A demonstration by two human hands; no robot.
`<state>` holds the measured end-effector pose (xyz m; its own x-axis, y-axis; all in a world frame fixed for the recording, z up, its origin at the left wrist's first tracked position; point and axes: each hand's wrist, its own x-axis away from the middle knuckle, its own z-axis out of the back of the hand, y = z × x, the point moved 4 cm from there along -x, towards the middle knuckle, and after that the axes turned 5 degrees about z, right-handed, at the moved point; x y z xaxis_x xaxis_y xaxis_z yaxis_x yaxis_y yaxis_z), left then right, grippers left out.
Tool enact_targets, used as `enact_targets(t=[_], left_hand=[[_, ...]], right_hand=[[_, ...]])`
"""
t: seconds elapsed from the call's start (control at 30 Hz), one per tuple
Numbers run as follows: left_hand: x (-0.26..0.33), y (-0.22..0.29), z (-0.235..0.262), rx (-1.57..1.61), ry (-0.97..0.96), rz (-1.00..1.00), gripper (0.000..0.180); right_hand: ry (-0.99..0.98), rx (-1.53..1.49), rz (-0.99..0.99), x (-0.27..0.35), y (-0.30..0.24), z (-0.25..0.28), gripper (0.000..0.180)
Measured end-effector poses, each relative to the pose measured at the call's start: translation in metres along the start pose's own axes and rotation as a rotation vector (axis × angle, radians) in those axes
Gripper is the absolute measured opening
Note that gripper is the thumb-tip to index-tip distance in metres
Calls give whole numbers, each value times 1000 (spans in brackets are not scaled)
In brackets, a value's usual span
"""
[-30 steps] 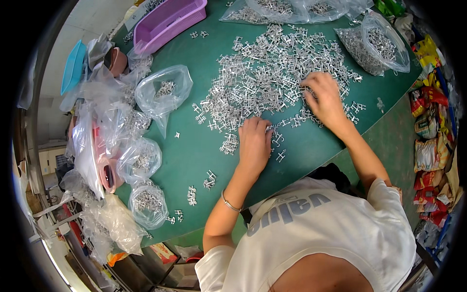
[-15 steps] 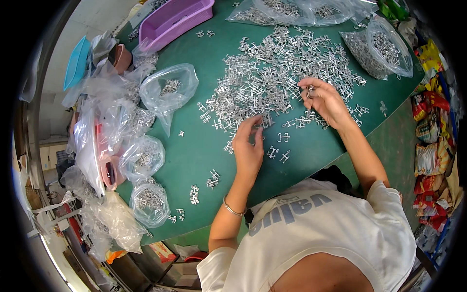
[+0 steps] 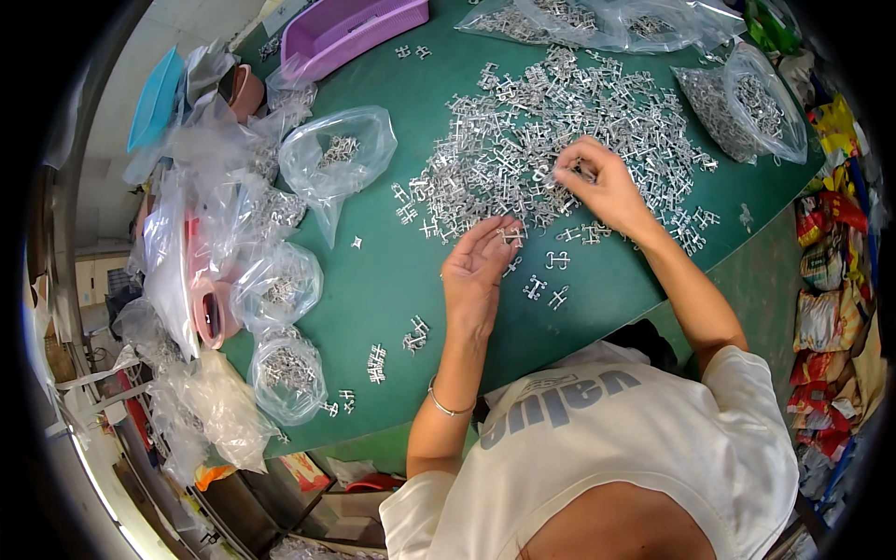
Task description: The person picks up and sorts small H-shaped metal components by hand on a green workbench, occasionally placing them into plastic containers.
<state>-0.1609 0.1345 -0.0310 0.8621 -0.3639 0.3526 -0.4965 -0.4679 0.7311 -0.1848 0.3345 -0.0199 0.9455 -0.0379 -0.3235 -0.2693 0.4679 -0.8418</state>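
A broad heap of small silver H-shaped metal pieces (image 3: pixel 523 149) covers the far middle of the green table (image 3: pixel 485 364). My left hand (image 3: pixel 472 271) is at the near edge of the heap, palm turned partly up, and a small H-shaped metal piece (image 3: pixel 511 235) is held at its fingertips. Above the right part of the heap, my right hand (image 3: pixel 607 191) has its fingers curled in. Between those fingers a bit of silver shows, mostly hidden. Several loose pieces (image 3: pixel 535 287) lie on the table between my hands and my body.
Clear plastic bags with metal pieces line the left side, among them one round bag (image 3: pixel 287 373) and one open-mouthed bag (image 3: pixel 341 159). A purple basket (image 3: pixel 355 37) stands at the far left. Another full bag (image 3: pixel 742 103) sits at the far right. Small groups (image 3: pixel 376 364) lie at the near left.
My right hand has shifted slightly left over the heap, its fingers curling more. My left hand has turned its palm upward, and a metal piece now shows at its fingertips. The view has shifted slightly.
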Motion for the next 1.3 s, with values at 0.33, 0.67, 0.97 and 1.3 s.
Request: enact_targets(t=[0.33,0.67,0.97,1.3], left_hand=[[2,-8,8,-61,66,43,24],[-8,-14,-23,-208,15,26,28],[-21,-16,-35,-391,-33,-8,29],[-12,-6,-40,-346,-153,-163,14]], right_hand=[[-26,-658,-579,9,7,27,16],[-176,-841,-626,15,-2,12,14],[-215,-676,-593,23,-11,1,14],[-532,-1609,-714,41,-6,-19,23]])
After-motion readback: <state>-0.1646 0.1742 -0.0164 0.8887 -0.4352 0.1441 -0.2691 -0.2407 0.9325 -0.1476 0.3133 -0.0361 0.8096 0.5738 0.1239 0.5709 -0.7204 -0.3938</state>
